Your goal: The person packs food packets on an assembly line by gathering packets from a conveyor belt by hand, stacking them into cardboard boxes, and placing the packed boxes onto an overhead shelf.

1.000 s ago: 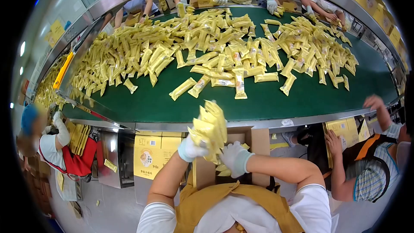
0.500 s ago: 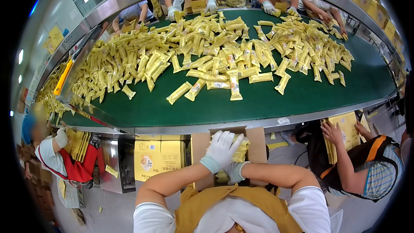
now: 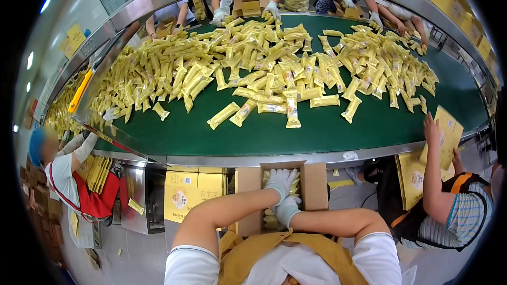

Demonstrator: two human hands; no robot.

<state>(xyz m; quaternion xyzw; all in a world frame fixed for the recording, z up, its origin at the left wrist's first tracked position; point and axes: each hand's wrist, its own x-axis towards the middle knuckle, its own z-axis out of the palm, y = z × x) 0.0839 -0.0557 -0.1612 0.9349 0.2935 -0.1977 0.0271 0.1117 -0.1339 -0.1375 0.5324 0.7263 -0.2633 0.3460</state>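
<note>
My left hand (image 3: 281, 183), in a white glove, lies over yellow snack packets (image 3: 270, 220) inside an open cardboard box (image 3: 315, 192). Its fingers stretch toward the far wall of the box, slightly apart. Close below it, my right hand (image 3: 288, 211) is also gloved and down among the packets, near the middle of the box. The left hand and the shadow in the box cover most of its fingers, so its grip does not show. The box stands against the near edge of the conveyor, flaps folded outward.
Loose yellow packets (image 3: 253, 47) are heaped on the green belt (image 3: 227, 140). Flattened yellow cartons (image 3: 185, 195) are stacked left of my box. One person on the right holds up a flat carton (image 3: 446, 134). Another stands at left; more work across the belt.
My hands have lowered a bundle of packets into the box. The person on the right has lifted a flat carton; the one at left has reached out over the belt.
</note>
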